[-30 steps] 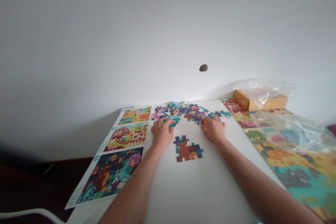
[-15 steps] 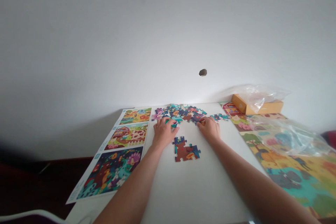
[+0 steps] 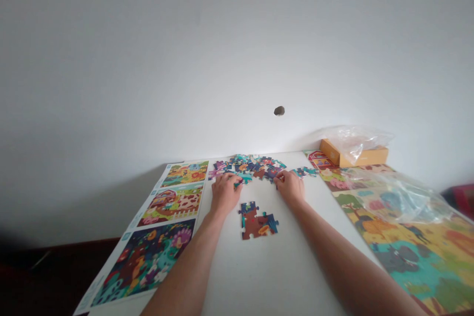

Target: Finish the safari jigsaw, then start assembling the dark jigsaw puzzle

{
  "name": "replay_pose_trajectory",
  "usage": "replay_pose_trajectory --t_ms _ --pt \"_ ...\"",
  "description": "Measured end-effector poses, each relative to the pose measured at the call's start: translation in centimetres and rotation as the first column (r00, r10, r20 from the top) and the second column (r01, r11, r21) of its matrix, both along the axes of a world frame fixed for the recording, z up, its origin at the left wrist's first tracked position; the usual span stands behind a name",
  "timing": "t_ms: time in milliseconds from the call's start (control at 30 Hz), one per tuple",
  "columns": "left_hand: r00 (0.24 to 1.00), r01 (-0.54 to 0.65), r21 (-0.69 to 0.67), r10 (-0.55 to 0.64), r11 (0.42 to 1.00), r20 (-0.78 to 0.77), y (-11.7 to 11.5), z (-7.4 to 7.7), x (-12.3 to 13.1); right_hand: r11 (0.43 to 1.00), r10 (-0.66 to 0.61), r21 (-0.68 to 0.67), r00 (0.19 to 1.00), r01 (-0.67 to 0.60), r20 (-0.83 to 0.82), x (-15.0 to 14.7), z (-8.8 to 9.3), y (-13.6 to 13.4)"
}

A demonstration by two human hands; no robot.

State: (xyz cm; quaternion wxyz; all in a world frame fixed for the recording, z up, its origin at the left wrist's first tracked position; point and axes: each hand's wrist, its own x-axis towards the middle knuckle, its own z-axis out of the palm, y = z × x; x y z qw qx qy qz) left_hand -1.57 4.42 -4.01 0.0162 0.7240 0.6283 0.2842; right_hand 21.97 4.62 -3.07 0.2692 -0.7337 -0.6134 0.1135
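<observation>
My left hand [image 3: 224, 193] rests at the near edge of a scatter of loose jigsaw pieces [image 3: 249, 168], its fingertips on a teal piece [image 3: 241, 179]. My right hand [image 3: 289, 187] lies to the right, fingertips at the pile's dark pieces, and what they pinch is hidden. Between and just below my hands lies a joined jigsaw section [image 3: 256, 222], brown with blue and teal edges, touching neither hand. A small group of blue-teal pieces [image 3: 304, 172] sits apart to the right of the pile.
All this lies on a white table [image 3: 266, 276]. A printed sheet of farm pictures [image 3: 159, 227] lies to the left. A large colourful puzzle picture [image 3: 403, 256] lies right, partly under a clear plastic bag [image 3: 400, 202]. A cardboard box [image 3: 340, 154] stands at the back right.
The whole view has drifted down and left as my head moved. My right hand has shifted slightly toward my left hand. The joined section has not moved on the table.
</observation>
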Motion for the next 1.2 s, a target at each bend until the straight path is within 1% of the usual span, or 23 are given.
replay_pose_trajectory --t_ms 67,133,200,267,333,400,433,467,500,533,567,600,633,667,700,733,767,800,967,1033,1100,1200 --pt "0.998 0.059 0.037 -0.060 0.998 0.030 0.5 -0.5 -0.2 1.000 -0.023 0.016 1.000 0.023 0.016 0.0 0.1 0.1" --pt "0.994 0.094 0.079 -0.099 0.992 0.052 0.7 -0.9 -0.3 0.997 -0.049 0.064 0.997 0.045 0.051 -0.1 0.3 0.1" --pt "0.991 0.102 0.112 -0.111 0.988 0.077 0.7 -1.2 -0.2 0.993 -0.013 0.120 0.995 0.002 0.095 -0.4 0.5 -0.1" --pt "0.981 0.143 0.116 -0.156 0.983 0.114 0.5 -1.3 -0.1 0.982 0.105 0.139 0.984 -0.125 0.141 -0.8 0.7 -0.3" --pt "0.951 0.254 0.094 -0.266 0.963 0.156 0.3 -1.2 0.1 0.951 0.268 0.103 0.943 -0.292 0.195 -1.2 0.7 -0.6" --pt "0.902 0.383 0.080 -0.391 0.920 0.181 0.1 -0.9 0.2 0.893 0.429 0.034 0.872 -0.449 0.237 -1.7 0.7 -0.8" --pt "0.883 0.426 0.082 -0.434 0.901 0.182 0.0 -0.8 0.3 0.860 0.495 0.000 0.834 -0.510 0.244 -1.8 0.6 -0.9" --pt "0.875 0.442 0.090 -0.451 0.893 0.175 -0.1 -0.6 0.4 0.834 0.540 -0.027 0.806 -0.551 0.242 -1.9 0.6 -1.0" --pt "0.885 0.428 0.096 -0.438 0.899 0.158 -0.1 -0.5 0.4 0.819 0.566 -0.043 0.791 -0.573 0.232 -2.0 0.6 -1.1" --pt "0.912 0.379 0.094 -0.389 0.920 0.131 -0.1 -0.3 0.4 0.816 0.571 -0.049 0.791 -0.576 0.221 -2.0 0.6 -1.1" --pt "0.951 0.288 0.084 -0.295 0.954 0.096 -0.1 -0.2 0.4 0.827 0.556 -0.042 0.804 -0.561 0.211 -2.0 0.6 -1.1" --pt "0.985 0.159 0.066 -0.162 0.985 0.056 -0.1 -0.1 0.3 0.842 0.532 -0.028 0.822 -0.538 0.204 -2.0 0.7 -1.1" --pt "1.000 0.007 0.041 -0.008 0.999 0.012 -0.1 0.0 0.2 0.859 0.504 -0.011 0.840 -0.513 0.198 -1.9 0.7 -1.1" --pt "0.990 -0.137 0.012 0.137 0.990 -0.032 -0.1 0.1 0.1 0.870 0.482 0.004 0.854 -0.492 0.194 -1.9 0.8 -1.1" --pt "0.966 -0.250 -0.018 0.248 0.968 -0.071 -0.1 0.1 0.0 0.878 0.467 0.018 0.863 -0.479 0.190 -1.9 0.9 -1.0" --pt "0.945 -0.318 -0.048 0.312 0.947 -0.101 -0.2 0.2 -0.1 0.882 0.457 0.028 0.869 -0.470 0.187 -1.9 0.9 -1.1" --pt "0.936 -0.340 -0.073 0.330 0.938 -0.122 -0.2 0.2 -0.2 0.885 0.451 0.034 0.873 -0.465 0.184 -1.9 0.9 -1.1" --pt "0.940 -0.328 -0.091 0.315 0.940 -0.132 -0.2 0.2 -0.2 0.886 0.450 0.035 0.874 -0.463 0.183 -2.0 1.0 -1.1" --pt "0.986 -0.153 -0.109 0.145 0.982 -0.083 -0.4 0.3 0.1 0.881 0.464 0.005 0.864 -0.474 0.196 -2.1 0.8 -1.2" --pt "0.993 -0.105 -0.097 0.098 0.990 -0.072 -0.4 0.4 0.2 0.885 0.454 0.018 0.869 -0.466 0.199 -2.1 0.8 -1.1" --pt "0.989 -0.139 -0.059 0.135 0.988 -0.066 -0.5 0.4 0.2 0.892 0.436 0.037 0.878 -0.451 0.198 -2.1 0.6 -1.1" --pt "0.965 -0.262 -0.045 0.260 0.964 -0.044 -0.5 0.4 -0.1 0.904 0.405 0.058 0.893 -0.423 0.194 -2.1 0.5 -0.9"
